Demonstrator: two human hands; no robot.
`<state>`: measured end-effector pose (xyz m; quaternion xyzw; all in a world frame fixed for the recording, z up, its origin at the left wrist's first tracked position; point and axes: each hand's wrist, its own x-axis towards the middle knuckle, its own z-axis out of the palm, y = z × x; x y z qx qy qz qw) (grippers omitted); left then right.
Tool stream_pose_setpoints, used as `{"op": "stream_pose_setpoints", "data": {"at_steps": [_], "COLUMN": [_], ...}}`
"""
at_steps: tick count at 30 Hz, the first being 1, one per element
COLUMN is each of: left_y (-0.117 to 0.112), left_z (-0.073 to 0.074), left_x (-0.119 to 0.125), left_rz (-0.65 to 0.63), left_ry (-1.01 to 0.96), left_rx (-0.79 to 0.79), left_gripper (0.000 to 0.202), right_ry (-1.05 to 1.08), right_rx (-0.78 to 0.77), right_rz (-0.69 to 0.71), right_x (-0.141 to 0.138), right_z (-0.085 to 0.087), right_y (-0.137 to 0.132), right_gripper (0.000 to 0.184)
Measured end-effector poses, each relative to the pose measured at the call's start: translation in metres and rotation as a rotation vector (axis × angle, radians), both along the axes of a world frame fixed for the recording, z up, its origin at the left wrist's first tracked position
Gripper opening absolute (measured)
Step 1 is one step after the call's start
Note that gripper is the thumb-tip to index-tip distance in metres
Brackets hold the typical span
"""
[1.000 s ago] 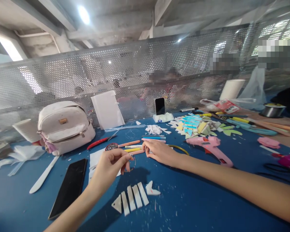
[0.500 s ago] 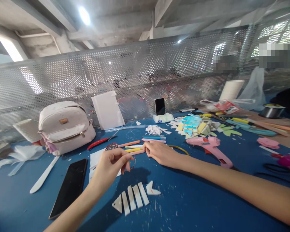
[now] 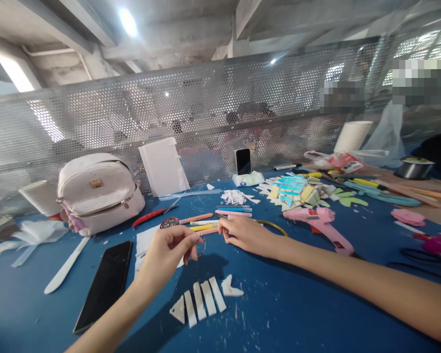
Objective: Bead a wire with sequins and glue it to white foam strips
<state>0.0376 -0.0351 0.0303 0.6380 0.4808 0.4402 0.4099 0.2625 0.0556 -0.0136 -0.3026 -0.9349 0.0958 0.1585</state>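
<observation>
My left hand [image 3: 172, 245], at the middle of the table, pinches a thin loop [image 3: 203, 245], perhaps of wire, between thumb and fingertips. My right hand [image 3: 248, 234] reaches in from the right to a group of markers. Its fingers are bent and slightly apart, with the tips at the end of a peach marker [image 3: 208, 231]; no firm hold shows. A yellow marker [image 3: 202, 227] lies beside that one. Below both hands, white strips [image 3: 203, 300] lie in a row, with a triangular head piece [image 3: 178, 311] and a forked tail piece [image 3: 231, 287] forming a fish-skeleton shape.
A black phone [image 3: 105, 284] and white plastic knife [image 3: 66, 267] lie left, before a pale backpack [image 3: 99, 196]. Red-handled scissors [image 3: 150, 215] rest behind my left hand. A pink glue gun [image 3: 323, 225] and paper scraps [image 3: 294, 189] occupy the right. Perforated metal screen [image 3: 206, 98] stands behind.
The fingers of my right hand have drawn back slightly from the markers and spread a little. My left hand keeps its pinch on the thin loop. The fish-shaped pieces lie as before.
</observation>
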Motion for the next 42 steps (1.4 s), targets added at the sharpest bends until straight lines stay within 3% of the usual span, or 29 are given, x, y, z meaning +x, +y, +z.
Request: {"op": "stream_pose_setpoints", "data": {"at_steps": [26,36,42], "left_y": [-0.001,-0.001,0.0], "left_z": [0.003,0.001,-0.001], "left_x": [0.0,0.0,-0.001], "left_rz": [-0.004,-0.009,-0.023], "left_ry": [0.003,-0.004,-0.009], "left_rx": [-0.001,0.0,0.006], "left_gripper": [0.027,0.025,0.026], "right_ry": [-0.039,0.016,0.021], "right_rx": [0.086,0.074,0.063], "right_rz": [0.044,-0.034,-0.032], "right_x": [-0.012,-0.005,-0.001], "right_z": [-0.008,-0.001,-0.006], "right_y": [0.007,0.007,0.013], "right_gripper": [0.015,0.014,0.013]}}
